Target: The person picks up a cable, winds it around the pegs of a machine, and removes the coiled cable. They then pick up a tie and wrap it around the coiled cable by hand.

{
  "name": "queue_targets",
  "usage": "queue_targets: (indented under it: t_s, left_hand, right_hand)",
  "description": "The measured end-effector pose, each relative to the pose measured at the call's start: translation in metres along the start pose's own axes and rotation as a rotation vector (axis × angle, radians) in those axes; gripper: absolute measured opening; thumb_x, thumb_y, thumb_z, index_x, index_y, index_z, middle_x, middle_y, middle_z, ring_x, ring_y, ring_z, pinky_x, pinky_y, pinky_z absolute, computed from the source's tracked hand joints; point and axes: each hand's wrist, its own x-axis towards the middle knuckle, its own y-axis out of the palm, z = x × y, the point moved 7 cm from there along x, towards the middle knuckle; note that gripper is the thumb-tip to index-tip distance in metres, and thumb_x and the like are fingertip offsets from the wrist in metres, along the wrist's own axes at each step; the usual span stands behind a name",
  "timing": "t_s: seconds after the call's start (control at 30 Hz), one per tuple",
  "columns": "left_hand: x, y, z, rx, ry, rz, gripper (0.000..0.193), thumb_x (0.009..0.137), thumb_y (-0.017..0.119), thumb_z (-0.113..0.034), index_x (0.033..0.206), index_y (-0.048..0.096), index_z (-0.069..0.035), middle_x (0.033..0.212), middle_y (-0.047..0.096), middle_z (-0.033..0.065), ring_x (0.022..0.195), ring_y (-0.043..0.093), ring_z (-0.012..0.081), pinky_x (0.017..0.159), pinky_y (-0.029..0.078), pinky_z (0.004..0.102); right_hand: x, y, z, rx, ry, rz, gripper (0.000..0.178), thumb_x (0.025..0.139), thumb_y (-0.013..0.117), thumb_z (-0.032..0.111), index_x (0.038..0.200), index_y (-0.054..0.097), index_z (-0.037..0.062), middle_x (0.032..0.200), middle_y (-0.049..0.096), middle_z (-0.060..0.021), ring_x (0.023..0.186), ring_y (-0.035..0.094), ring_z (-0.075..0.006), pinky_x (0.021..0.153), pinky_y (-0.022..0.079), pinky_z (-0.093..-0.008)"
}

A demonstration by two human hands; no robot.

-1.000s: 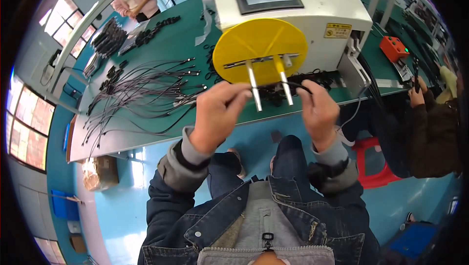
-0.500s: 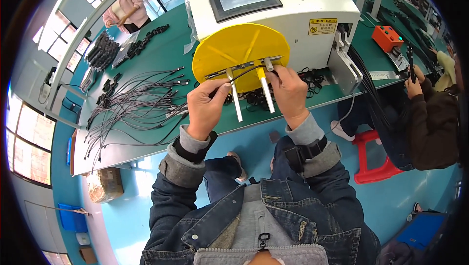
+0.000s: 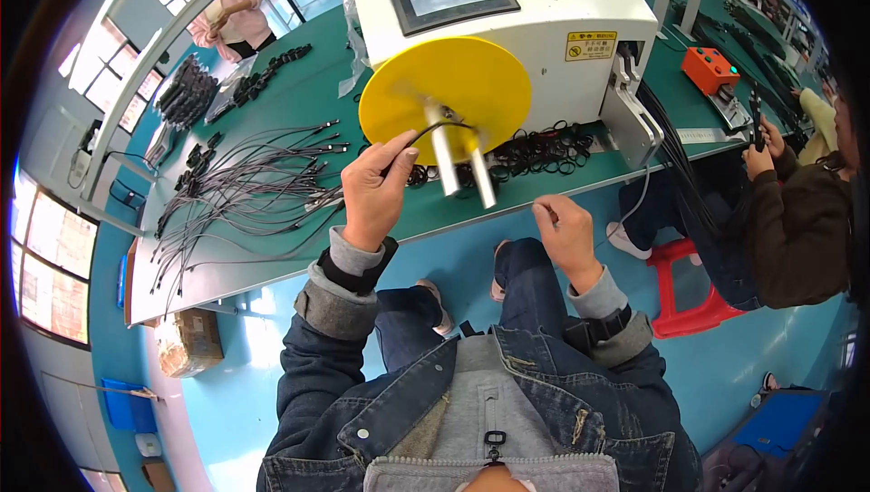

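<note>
A black cable (image 3: 426, 132) runs from the fingertips of my left hand (image 3: 373, 195) to two pale metal rods (image 3: 445, 161) standing out from a round yellow disc (image 3: 485, 84). My left thumb and fingers pinch the cable just left of the rods. The centre of the disc and the rods look smeared by motion. This disc sits on the front of a white winding machine (image 3: 580, 3) with a screen. Beyond the table's front edge, apart from the rods, my right hand (image 3: 568, 236) is closed with its fingers curled, and nothing shows in it.
Many dark cables (image 3: 263, 175) lie spread on the green table (image 3: 308, 102) to the left. Small black loops (image 3: 553, 149) lie under the machine. An orange control box (image 3: 710, 71) stands to the right. A co-worker (image 3: 802, 229) sits there near a red stool (image 3: 675, 297).
My right hand has let go of the cable and drawn back toward me, down and right. The disc and rods have turned and now blur. My left hand still pinches the cable.
</note>
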Motion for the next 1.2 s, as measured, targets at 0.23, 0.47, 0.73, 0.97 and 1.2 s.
queue_targets:
  t_s: [0.23, 0.47, 0.73, 0.97, 1.2]
  left_hand:
    - [-0.008, -0.014, -0.027, 0.231, 0.127, 0.056, 0.019, 0.080, 0.064, -0.008, 0.098, 0.064, -0.002, 0.063, 0.051, 0.0079, 0.052, 0.047, 0.0160, 0.049, 0.039, 0.0260]
    - [-0.027, -0.019, -0.026, 0.236, 0.102, 0.097, 0.020, 0.080, 0.063, -0.007, 0.100, 0.063, -0.002, 0.066, 0.052, 0.0093, 0.054, 0.048, 0.0184, 0.050, 0.041, 0.0274]
    - [-0.042, 0.000, -0.022, 0.134, 0.169, 0.084, 0.030, 0.081, 0.059, -0.003, 0.110, 0.057, -0.001, 0.070, 0.055, 0.0112, 0.056, 0.051, 0.0217, 0.052, 0.042, 0.0292]
    - [-0.033, 0.029, -0.064, 0.415, 0.370, 0.137, 0.041, 0.077, 0.058, -0.002, 0.118, 0.051, 0.002, 0.071, 0.051, 0.0108, 0.058, 0.050, 0.0232, 0.053, 0.043, 0.0316]
    - [-0.020, 0.064, -0.103, 0.693, 0.468, 0.177, 0.041, 0.072, 0.060, -0.009, 0.112, 0.054, 0.000, 0.076, 0.047, 0.0076, 0.072, 0.048, 0.0245, 0.062, 0.040, 0.0333]
  right_hand:
    - [-0.014, 0.005, 0.004, 0.087, 0.074, 0.078, 0.008, 0.078, 0.060, 0.008, 0.080, 0.061, 0.0000, 0.069, 0.060, -0.0112, 0.057, 0.058, -0.0200, 0.052, 0.045, -0.0287]
    - [-0.025, 0.023, 0.001, 0.089, 0.143, 0.202, 0.008, 0.077, 0.060, 0.009, 0.078, 0.061, 0.0016, 0.069, 0.061, -0.0128, 0.058, 0.059, -0.0259, 0.053, 0.046, -0.0322]
    - [-0.027, 0.031, 0.002, 0.088, 0.132, 0.249, 0.010, 0.079, 0.060, 0.009, 0.081, 0.061, -0.0004, 0.062, 0.058, -0.0094, 0.053, 0.055, -0.0151, 0.050, 0.042, -0.0273]
    - [-0.022, 0.006, 0.009, 0.116, 0.062, 0.203, 0.010, 0.080, 0.060, 0.009, 0.082, 0.061, -0.0004, 0.061, 0.057, -0.0084, 0.052, 0.052, -0.0142, 0.049, 0.041, -0.0262]
    - [0.028, -0.022, 0.062, 0.247, -0.049, 0.030, 0.008, 0.076, 0.064, 0.005, 0.082, 0.060, 0.0009, 0.057, 0.053, -0.0055, 0.049, 0.047, -0.0119, 0.047, 0.039, -0.0244]
